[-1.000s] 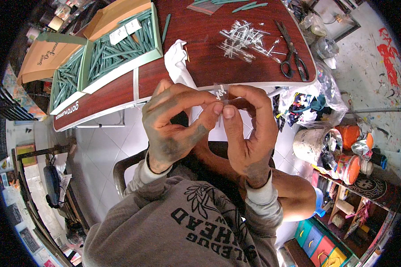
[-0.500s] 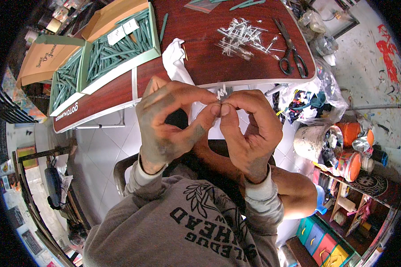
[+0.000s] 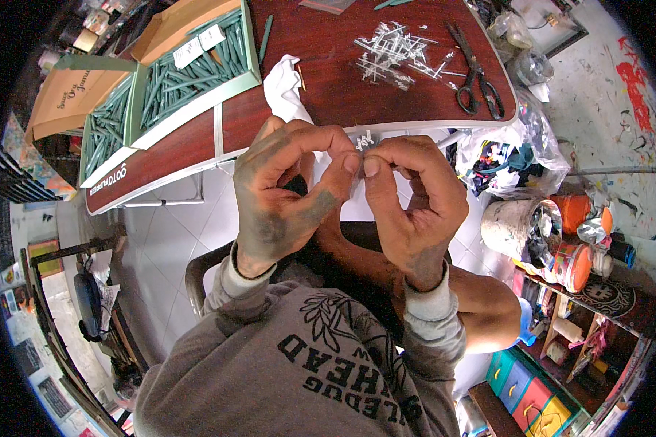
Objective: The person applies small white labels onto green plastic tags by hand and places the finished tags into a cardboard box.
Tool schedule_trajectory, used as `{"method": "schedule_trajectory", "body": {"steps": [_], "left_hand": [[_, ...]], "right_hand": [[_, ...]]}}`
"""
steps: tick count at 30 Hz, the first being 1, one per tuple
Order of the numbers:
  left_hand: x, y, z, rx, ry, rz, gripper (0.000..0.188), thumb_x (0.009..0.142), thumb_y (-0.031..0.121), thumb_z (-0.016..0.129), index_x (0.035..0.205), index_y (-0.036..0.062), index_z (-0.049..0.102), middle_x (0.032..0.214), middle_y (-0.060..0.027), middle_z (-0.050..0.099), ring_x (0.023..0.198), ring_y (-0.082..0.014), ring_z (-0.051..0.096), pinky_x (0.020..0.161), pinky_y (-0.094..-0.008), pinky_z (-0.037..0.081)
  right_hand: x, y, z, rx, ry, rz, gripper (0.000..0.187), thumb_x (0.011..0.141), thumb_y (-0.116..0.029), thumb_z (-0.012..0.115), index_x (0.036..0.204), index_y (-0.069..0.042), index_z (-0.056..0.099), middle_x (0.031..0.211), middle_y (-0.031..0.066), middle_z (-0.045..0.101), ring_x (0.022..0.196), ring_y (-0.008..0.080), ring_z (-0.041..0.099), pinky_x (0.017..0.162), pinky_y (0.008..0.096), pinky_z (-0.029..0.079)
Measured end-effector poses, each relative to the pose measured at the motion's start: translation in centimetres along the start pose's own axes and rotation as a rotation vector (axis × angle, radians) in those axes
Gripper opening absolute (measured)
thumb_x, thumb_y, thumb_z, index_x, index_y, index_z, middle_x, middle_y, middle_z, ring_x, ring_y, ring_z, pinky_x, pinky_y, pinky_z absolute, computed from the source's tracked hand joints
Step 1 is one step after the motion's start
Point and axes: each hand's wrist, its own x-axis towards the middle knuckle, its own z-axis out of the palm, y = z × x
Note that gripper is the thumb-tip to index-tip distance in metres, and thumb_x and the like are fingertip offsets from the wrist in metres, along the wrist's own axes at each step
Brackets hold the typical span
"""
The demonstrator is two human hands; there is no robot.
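Note:
In front of the table's near edge, a small clear plastic piece with white lettering [image 3: 364, 140] is held between my two hands. My left hand [image 3: 284, 189] pinches its left side with thumb and forefinger. The thumb and forefinger of my right hand [image 3: 419, 204] close on the right side. The thumbtips are a little apart, and the fingertips cover the piece's lower part. Beyond my hands, several similar clear strips with white print [image 3: 393, 54] lie in a loose pile. Black scissors [image 3: 475, 76] rest right of that pile.
On the dark red table [image 3: 328, 80], an open green cardboard box [image 3: 204, 111] at the left holds many slender dark green pen-like sticks. A crumpled white cloth [image 3: 287, 91] lies by the near edge. A clear bag of scraps [image 3: 514, 156] and a white bucket [image 3: 514, 229] stand at right.
My thumbtips have drawn slightly apart and my hands have risen a little. The clear piece now shows its white lettering more plainly between my fingers.

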Motion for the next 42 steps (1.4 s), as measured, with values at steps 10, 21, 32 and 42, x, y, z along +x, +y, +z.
{"method": "schedule_trajectory", "body": {"steps": [10,21,32,42], "left_hand": [[1.0,-1.0,-0.1,0.190,-0.070,0.336,0.017,0.077,0.010,0.079,0.093,0.0058,0.075,0.086,-0.0026,0.072,0.069,-0.0158,0.055,0.065,-0.0280,0.042],[17.1,-12.9,4.8,0.478,-0.136,0.248,0.029,0.087,0.039,0.069,0.108,0.0197,0.075,0.090,-0.0094,0.074,0.079,-0.0287,0.071,0.071,-0.0390,0.056],[30.3,-21.0,14.8,1.096,-0.426,0.117,0.035,0.082,0.045,0.075,0.100,0.0150,0.077,0.106,-0.0123,0.074,0.099,-0.0320,0.071,0.085,-0.0445,0.057],[24.0,-18.2,2.4,0.852,-0.194,-0.031,0.037,0.084,0.035,0.070,0.102,0.0023,0.074,0.101,-0.0203,0.072,0.096,-0.0353,0.070,0.080,-0.0426,0.057]], "right_hand": [[-0.3,0.1,-0.3,0.097,0.025,0.097,0.007,0.092,-0.003,0.065,0.098,0.001,0.066,0.093,0.0096,0.068,0.075,0.0127,0.063,0.061,0.0240,0.049],[1.4,-3.1,-7.0,0.451,0.521,0.029,0.021,0.100,-0.018,0.052,0.116,-0.004,0.056,0.103,0.0144,0.063,0.083,0.0280,0.063,0.067,0.0425,0.057],[-0.5,-5.1,-11.0,0.344,0.590,-0.006,0.046,0.095,-0.038,0.059,0.127,-0.006,0.049,0.122,0.0130,0.054,0.102,0.0305,0.055,0.085,0.0467,0.048],[0.4,-4.3,-9.1,0.665,0.448,0.085,0.026,0.096,-0.026,0.057,0.113,-0.007,0.058,0.109,0.0095,0.056,0.098,0.0254,0.055,0.085,0.0419,0.044]]}}
